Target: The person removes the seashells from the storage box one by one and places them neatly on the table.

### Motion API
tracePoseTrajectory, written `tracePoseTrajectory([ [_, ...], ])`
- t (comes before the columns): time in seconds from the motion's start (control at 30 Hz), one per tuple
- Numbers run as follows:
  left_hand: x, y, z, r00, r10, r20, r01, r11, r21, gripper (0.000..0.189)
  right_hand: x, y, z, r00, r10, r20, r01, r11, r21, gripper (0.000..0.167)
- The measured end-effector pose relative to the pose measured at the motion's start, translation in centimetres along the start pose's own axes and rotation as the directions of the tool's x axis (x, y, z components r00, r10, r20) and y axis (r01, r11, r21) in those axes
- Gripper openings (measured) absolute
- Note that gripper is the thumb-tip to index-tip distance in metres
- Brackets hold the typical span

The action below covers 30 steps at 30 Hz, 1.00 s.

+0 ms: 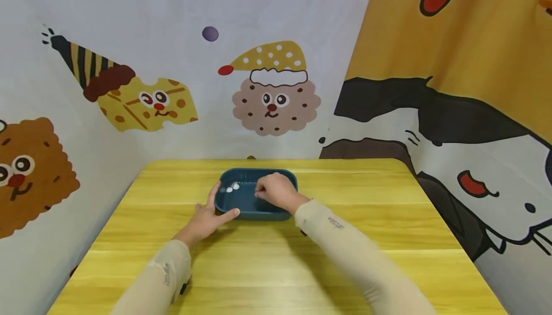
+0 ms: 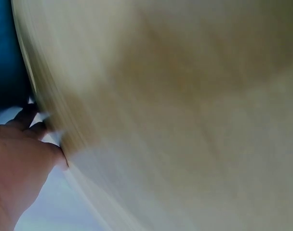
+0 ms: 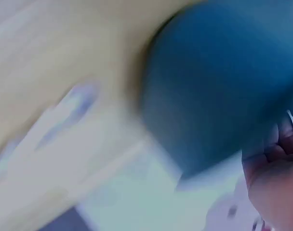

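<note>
A dark blue rectangular tray (image 1: 246,215) stands on the wooden table. Near its left end lie small white pieces (image 1: 235,186), rounded and too small to name by kind. My left hand (image 1: 204,219) holds that end of the tray, its thumb along the front side and its fingers by the left rim. Over the tray's right half, my right hand (image 1: 277,191) reaches in with curled fingers. A thin white sliver (image 3: 292,121) shows at those fingers in the right wrist view, apparently a small white piece pinched there, mostly hidden by the hand.
The yellow wood-grain table (image 1: 258,267) extends around the tray, whose back side is close to the table's far edge. Behind hangs a white curtain (image 1: 172,27) printed with cartoon figures. Both forearms wear cream sleeves (image 1: 345,243).
</note>
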<state>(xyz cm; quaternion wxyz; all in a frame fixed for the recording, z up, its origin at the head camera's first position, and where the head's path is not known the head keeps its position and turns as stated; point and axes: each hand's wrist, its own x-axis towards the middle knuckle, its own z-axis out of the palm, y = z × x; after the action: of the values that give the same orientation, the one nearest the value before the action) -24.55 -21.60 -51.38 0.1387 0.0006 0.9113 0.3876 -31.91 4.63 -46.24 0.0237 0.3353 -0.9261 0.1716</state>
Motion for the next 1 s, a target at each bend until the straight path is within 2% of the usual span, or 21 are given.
tracePoseTrajectory([
  [0.13,0.3,0.1,-0.2,1.000,0.014,0.009,-0.014,1.000,0.011,0.116,-4.7,4.4,-3.7,0.996,0.081,-0.040,-0.077,0.993,0.086,0.005],
  [0.23,0.2,-0.1,-0.4,1.000,0.019,0.021,-0.019,1.000,0.015,0.118,-8.5,7.9,-5.1,0.984,0.169,-0.053,-0.162,0.980,0.116,0.007],
  [0.37,0.0,-0.3,-0.6,0.999,0.021,0.043,-0.022,1.000,0.020,0.119,-12.8,11.7,-5.1,0.973,0.231,-0.026,-0.229,0.971,0.064,0.012],
  [0.5,0.2,0.1,-0.4,0.998,0.023,0.065,-0.025,0.999,0.027,0.119,-15.8,13.8,-4.5,0.970,0.241,-0.015,-0.242,0.970,-0.013,0.009],
  [0.7,0.3,0.2,-0.3,0.998,0.017,0.068,-0.019,0.999,0.032,0.119,-16.8,14.6,-3.7,0.964,0.264,0.006,-0.264,0.964,-0.029,0.007],
  [0.87,0.3,0.1,-0.5,0.998,0.017,0.067,-0.019,1.000,0.019,0.119,-16.7,14.6,-3.3,0.962,0.272,0.015,-0.273,0.962,0.024,0.007],
  [1.0,0.4,0.0,-0.5,0.998,0.019,0.062,-0.021,0.999,0.034,0.120,-16.7,14.6,-3.1,0.952,0.307,0.012,-0.307,0.948,0.083,0.010],
])
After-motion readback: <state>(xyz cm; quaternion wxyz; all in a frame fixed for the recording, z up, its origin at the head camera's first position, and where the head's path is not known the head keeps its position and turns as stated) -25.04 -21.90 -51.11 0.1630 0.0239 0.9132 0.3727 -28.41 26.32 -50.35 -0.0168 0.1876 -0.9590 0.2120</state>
